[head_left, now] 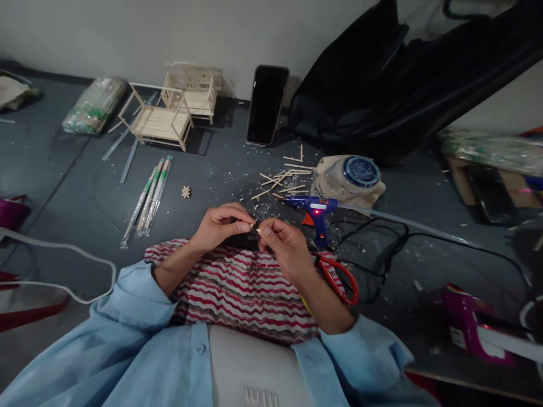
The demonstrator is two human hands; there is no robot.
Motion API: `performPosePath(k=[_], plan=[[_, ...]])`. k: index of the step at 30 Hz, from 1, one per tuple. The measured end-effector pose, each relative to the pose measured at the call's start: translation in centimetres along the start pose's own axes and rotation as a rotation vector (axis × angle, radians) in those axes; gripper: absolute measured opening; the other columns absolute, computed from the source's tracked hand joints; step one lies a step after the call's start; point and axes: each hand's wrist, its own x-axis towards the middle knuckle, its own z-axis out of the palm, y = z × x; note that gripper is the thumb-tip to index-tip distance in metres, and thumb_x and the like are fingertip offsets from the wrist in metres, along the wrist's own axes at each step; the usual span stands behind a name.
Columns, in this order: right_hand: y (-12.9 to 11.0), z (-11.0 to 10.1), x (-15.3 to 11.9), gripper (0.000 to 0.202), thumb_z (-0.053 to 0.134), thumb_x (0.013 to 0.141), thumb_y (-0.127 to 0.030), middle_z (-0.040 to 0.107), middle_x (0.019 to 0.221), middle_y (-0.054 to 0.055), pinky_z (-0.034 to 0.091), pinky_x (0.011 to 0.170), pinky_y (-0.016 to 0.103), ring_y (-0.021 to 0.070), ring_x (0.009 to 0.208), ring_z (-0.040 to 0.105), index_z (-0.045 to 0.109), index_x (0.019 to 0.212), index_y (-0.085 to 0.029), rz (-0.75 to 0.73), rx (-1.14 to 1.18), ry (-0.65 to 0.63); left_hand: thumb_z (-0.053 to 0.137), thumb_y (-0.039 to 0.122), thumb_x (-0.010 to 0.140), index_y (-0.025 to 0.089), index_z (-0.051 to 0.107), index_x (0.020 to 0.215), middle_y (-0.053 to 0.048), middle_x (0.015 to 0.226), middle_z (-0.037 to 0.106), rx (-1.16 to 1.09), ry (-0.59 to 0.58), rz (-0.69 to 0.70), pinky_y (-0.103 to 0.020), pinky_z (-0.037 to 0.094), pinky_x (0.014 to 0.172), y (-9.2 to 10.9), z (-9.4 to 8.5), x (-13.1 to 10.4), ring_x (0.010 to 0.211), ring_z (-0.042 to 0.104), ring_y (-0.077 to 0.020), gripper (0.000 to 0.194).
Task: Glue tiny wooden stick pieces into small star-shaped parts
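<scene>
Technician A: Report the position of each hand.

Technician B: The left hand [223, 227] and the right hand [285, 243] meet above the near edge of the desk [80, 192], over the striped cloth [246, 294]. The left fingers are closed on a small pale piece [251, 225]. The right fingers are closed on a second pale piece [258, 230]. The ends are close together; whether they touch cannot be determined.

Technician A: State which assemblies are complete.

Technician B: Two miniature frames stand at the back: the front frame [161, 122] and the rear frame [201, 102]. Both appear largely built. A small flower-shaped piece [186, 192] lies nearer, formed as one unit. Whether any of these needs further parts cannot be confirmed.

Technician A: State what is unassembled.

Technician B: Loose sticks [260, 194] lie scattered beyond the hands, unjoined. Wrapped sticks [151, 195] lie to the left, in their sleeves. The two held pieces appear to be separate parts, so their joint is judged incomplete.

Technician A: Equipment status?

Technician B: The blue glue gun [316, 210] lies beside the loose sticks, red indicator lit. The red-handled tool [355, 288] is beside the right forearm. Neither is in hand.
</scene>
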Motion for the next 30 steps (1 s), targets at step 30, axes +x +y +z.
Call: performPosePath(k=[30], plan=[[-0.14, 0.4, -0.06, 0.036, 0.071, 0.078, -0.055, 0.053, 0.061, -0.004, 0.04, 0.059, 0.024, 0.011, 0.059, 0.046, 0.062, 0.073, -0.02, -0.025, -0.07, 0.014, 0.082, 0.03, 0.073, 0.023, 0.08, 0.081, -0.005, 0.075, 0.074, 0.001, -0.028, -0.006, -0.027, 0.052, 0.07, -0.49, 0.2, -0.13, 0.072, 0.065, -0.0141, 0.011]])
